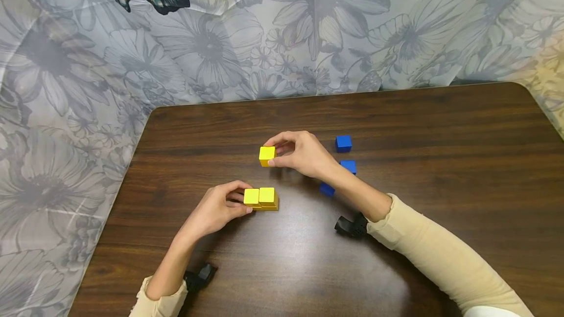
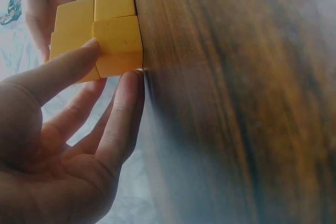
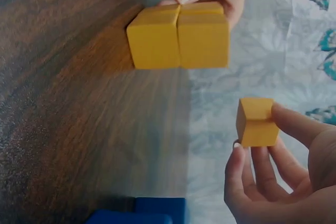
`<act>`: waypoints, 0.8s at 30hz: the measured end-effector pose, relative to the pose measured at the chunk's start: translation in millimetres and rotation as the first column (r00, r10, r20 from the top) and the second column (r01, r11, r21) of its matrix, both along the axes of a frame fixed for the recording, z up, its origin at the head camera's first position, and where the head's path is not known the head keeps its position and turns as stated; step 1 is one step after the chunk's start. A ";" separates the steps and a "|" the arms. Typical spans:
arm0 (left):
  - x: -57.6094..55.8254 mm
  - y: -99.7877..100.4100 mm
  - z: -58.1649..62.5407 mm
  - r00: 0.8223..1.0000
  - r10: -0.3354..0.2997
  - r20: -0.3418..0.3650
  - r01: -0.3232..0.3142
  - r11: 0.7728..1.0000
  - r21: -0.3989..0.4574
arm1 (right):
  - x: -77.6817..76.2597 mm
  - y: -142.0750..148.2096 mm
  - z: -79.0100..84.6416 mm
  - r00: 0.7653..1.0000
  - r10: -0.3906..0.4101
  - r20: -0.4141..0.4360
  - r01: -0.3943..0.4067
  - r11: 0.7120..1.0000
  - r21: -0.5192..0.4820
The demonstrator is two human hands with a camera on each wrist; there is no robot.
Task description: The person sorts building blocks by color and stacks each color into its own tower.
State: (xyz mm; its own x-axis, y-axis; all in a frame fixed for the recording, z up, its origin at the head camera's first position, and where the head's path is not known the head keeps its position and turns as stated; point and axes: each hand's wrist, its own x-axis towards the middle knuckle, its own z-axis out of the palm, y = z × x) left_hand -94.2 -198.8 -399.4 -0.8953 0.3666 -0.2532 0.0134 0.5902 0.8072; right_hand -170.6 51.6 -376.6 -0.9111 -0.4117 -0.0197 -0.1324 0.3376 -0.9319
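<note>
Several yellow blocks (image 1: 267, 196) stand on the table as a stack two wide and two high. My left hand (image 1: 222, 208) grips the stack's left end. In the left wrist view its thumb lies on the front faces, with fingers (image 2: 123, 114) at the side and behind. Beyond the stack, my right hand (image 1: 304, 153) pinches a single yellow block (image 3: 260, 121) between thumb and fingertips. That block is held above the table, farther back than the stack and apart from it.
Three blue blocks (image 1: 343, 144) lie on the brown wooden table (image 1: 440, 160), right of the stack; the right forearm partly covers two. Black wrist cameras (image 1: 351, 226) hang at both wrists. A floral cloth (image 1: 308, 28) with a butterfly print rises behind the table's back edge.
</note>
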 end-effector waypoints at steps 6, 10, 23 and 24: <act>-0.4 0.4 0.7 1.000 -0.001 0.003 0.001 1.000 -0.003 | 7.3 5.0 8.4 0.999 0.041 0.020 -0.041 0.999 -0.029; -0.9 1.0 0.3 1.000 -0.005 -0.005 0.005 1.000 -0.005 | 13.0 6.4 10.9 0.997 0.057 0.042 -0.054 0.997 -0.054; -2.0 2.6 -0.5 1.000 -0.004 -0.022 0.004 1.000 0.006 | 28.8 5.2 14.7 0.993 0.074 0.089 -0.060 0.987 -0.150; -2.1 2.6 -0.6 1.000 -0.005 -0.024 0.006 1.000 0.008 | 30.0 4.8 15.0 0.993 0.074 0.094 -0.058 0.986 -0.158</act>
State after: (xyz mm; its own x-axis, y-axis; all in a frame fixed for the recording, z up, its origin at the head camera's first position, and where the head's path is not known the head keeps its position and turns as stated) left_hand -96.2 -196.2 -400.0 -0.8990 0.3735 -0.2289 0.0357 0.5832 0.8115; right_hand -140.6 56.4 -361.7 -0.8785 -0.4760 -0.0402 -0.0537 0.1822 -0.9818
